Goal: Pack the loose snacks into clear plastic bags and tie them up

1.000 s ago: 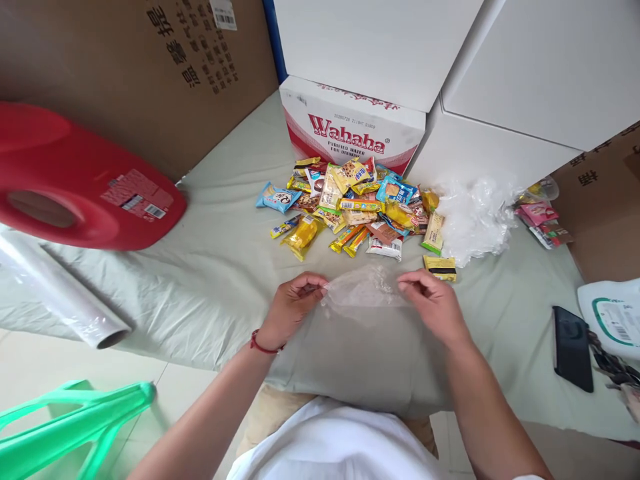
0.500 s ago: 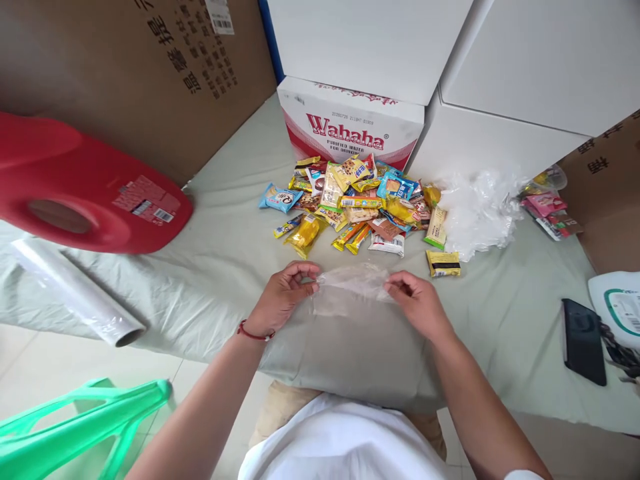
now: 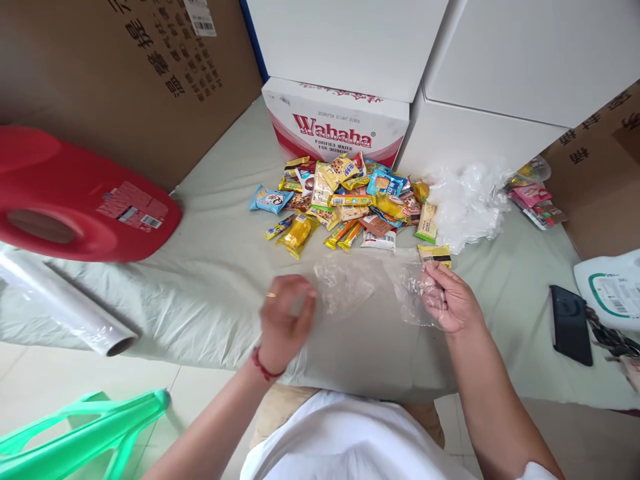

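A clear plastic bag (image 3: 410, 300), thin and crinkled, is pinched at its right side by my right hand (image 3: 453, 300). More clear film (image 3: 345, 287) spreads left from it over the cloth; I cannot tell whether it is the same bag or a second one. My left hand (image 3: 287, 317), smeared by motion, has curled fingers close to the film's left edge. Whether those fingers grip the film does not show. Just beyond both hands is a pile of small wrapped snacks (image 3: 345, 200). A yellow snack packet (image 3: 435, 255) lies right behind my right hand.
White crumpled plastic bags (image 3: 467, 207) lie right of the snacks. A Wahaba-style printed water carton (image 3: 340, 127) stands behind. Left are a red jug (image 3: 90, 200) and a film roll (image 3: 65, 303); right, a phone (image 3: 571, 325) and a white bottle (image 3: 610, 287). A green stool (image 3: 90, 427) stands below.
My right hand has moved right, pulling the clear plastic outward, and turned palm up. My left hand has shifted slightly left and down. The whole view has swung a little to the right.
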A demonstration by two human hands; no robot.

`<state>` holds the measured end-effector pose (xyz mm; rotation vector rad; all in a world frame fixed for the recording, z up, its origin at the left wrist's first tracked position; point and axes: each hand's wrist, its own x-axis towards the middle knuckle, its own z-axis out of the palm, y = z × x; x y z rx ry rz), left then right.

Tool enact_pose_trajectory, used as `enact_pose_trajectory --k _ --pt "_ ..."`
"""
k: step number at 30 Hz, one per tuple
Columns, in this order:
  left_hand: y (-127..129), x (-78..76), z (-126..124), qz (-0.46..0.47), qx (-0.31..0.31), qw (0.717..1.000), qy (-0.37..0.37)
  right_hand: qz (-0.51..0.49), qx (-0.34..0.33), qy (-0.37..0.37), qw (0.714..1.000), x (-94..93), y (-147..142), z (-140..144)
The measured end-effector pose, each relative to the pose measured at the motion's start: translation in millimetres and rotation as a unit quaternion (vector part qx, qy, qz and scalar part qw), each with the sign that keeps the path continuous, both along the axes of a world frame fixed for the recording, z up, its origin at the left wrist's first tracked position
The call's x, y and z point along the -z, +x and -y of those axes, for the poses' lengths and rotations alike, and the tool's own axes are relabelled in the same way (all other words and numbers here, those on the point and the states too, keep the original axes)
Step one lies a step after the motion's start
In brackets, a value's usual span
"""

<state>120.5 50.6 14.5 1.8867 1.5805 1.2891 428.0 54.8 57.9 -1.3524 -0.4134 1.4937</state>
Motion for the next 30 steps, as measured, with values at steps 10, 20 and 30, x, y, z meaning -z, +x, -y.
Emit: enact_pose_trajectory --k 10,20,30 --pt "36.4 39.6 -17.1 -0.110 0.202 0.969 -0.089 0.120 0.031 -0.016 0.992 36.2 48.5 -3.1" --pt "29.9 9.2 -28.1 0.029 0.257 0.950 -0.175 0.568 0.001 0.182 0.803 11.0 36.8 50.3" --pt "20.0 10.0 -35.4 0.023 0.250 0.956 -0.154 0.670 -0.273 0.327 0.608 43.8 -26.3 52.0"
